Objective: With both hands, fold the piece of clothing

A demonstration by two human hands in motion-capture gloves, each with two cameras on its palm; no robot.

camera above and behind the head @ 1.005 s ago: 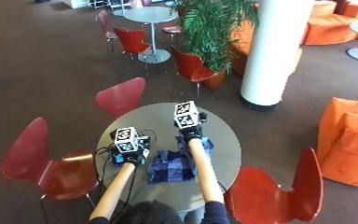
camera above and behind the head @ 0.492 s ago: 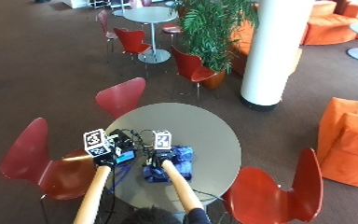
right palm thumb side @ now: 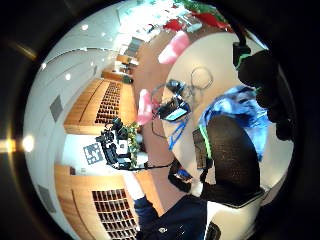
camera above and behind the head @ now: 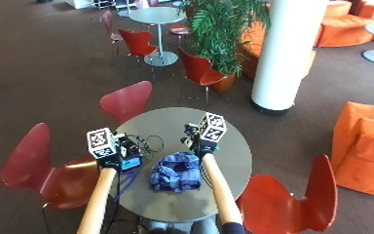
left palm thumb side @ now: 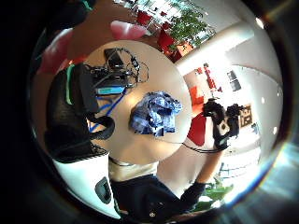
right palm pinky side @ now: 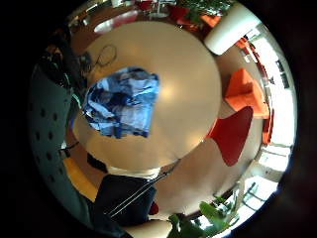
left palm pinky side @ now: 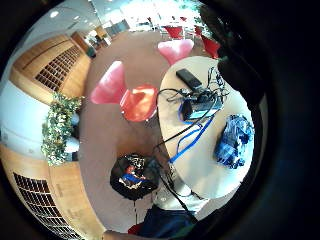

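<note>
A blue plaid piece of clothing (camera above and behind the head: 176,174) lies crumpled on the round grey table (camera above and behind the head: 232,161), near its front edge. It also shows in the palm views as clothing (left palm thumb side: 155,113) (right palm pinky side: 121,101) (left palm pinky side: 232,140) with nothing touching it. My left hand (camera above and behind the head: 109,160) hovers over the table's left edge, to the left of the clothing. My right hand (camera above and behind the head: 200,142) hovers just beyond the clothing, over the table's middle. Both hands are raised off the table and hold nothing. The left thumb side palm view shows the right hand (left palm thumb side: 220,125) in the air.
A black device with tangled cables (camera above and behind the head: 132,148) and a blue strap (left palm pinky side: 192,140) sit on the table's left part, beside a phone (left palm pinky side: 188,77). Red chairs (camera above and behind the head: 127,100) (camera above and behind the head: 34,165) (camera above and behind the head: 297,200) stand around the table. A dark bag (left palm pinky side: 134,175) lies on the floor.
My right hand has moved from close over the clothing to farther out and right, above the table's middle. My left hand stays at the table's left edge. The clothing has not moved.
</note>
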